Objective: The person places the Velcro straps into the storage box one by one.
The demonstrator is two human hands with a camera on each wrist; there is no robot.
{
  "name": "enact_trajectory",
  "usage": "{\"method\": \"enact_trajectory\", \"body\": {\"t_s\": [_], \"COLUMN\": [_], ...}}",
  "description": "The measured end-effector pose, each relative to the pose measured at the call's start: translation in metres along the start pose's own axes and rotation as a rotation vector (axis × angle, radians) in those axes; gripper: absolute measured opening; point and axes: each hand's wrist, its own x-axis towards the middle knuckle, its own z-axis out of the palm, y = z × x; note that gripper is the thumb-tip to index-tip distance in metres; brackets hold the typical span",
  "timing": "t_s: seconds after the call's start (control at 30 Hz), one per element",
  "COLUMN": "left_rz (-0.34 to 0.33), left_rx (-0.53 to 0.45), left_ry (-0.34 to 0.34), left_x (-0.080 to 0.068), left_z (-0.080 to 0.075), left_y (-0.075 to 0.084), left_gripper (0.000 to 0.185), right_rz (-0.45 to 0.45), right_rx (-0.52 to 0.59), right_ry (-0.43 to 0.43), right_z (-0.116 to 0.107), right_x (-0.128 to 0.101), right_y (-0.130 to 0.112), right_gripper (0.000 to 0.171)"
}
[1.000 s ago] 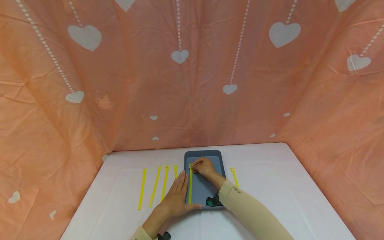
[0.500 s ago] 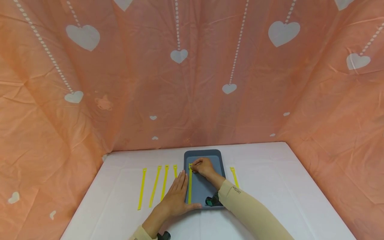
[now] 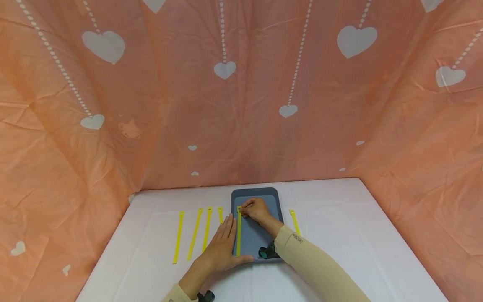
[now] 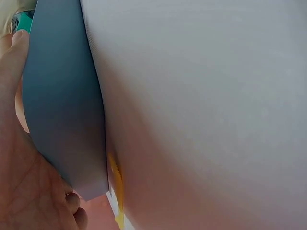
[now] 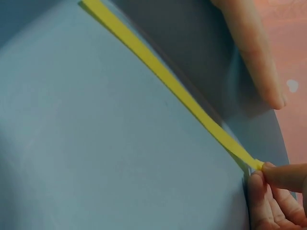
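A yellow flat cable tie (image 3: pixel 239 235) lies lengthwise along the left side inside a blue-grey tray (image 3: pixel 258 241). My right hand (image 3: pixel 259 211) pinches its far, slotted end between thumb and fingertips. In the right wrist view the strap (image 5: pixel 163 72) runs straight from the pinching fingertips (image 5: pixel 276 175) along the tray wall. My left hand (image 3: pixel 220 249) rests along the tray's left edge, fingers straight and pointing away, thumb stretched to the front rim. In the left wrist view the tray's outer wall (image 4: pixel 67 105) stands beside the left palm.
Several more yellow cable ties (image 3: pixel 179 237) lie side by side on the white tablecloth (image 3: pixel 132 251) left of the tray, the nearest partly behind the left hand. One more tie (image 3: pixel 295 222) lies at the right, partly behind the right sleeve. A pink heart-print curtain (image 3: pixel 241 138) encloses the table.
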Motion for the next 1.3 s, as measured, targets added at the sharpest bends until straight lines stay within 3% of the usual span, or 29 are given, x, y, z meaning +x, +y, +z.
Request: {"method": "enact_trajectory", "body": {"t_s": [0.57, 1.0, 1.3], "left_rz": [-0.02, -0.016, -0.032], "left_rx": [0.057, 0.04, 0.052], "left_ry": [-0.051, -0.042, -0.051], "left_x": [-0.001, 0.0, -0.001], "left_z": [-0.007, -0.007, -0.006], "left_y": [0.005, 0.005, 0.006], "left_gripper": [0.133, 0.133, 0.131], "right_rz": [-0.008, -0.035, -0.059], "right_rx": [-0.021, 0.007, -0.003], "right_ry": [-0.017, -0.04, -0.113], "right_z": [-0.003, -0.008, -0.018], "right_x": [-0.001, -0.003, -0.009], "right_y": [-0.003, -0.001, -0.002], "right_gripper": [0.013, 0.015, 0.012]}}
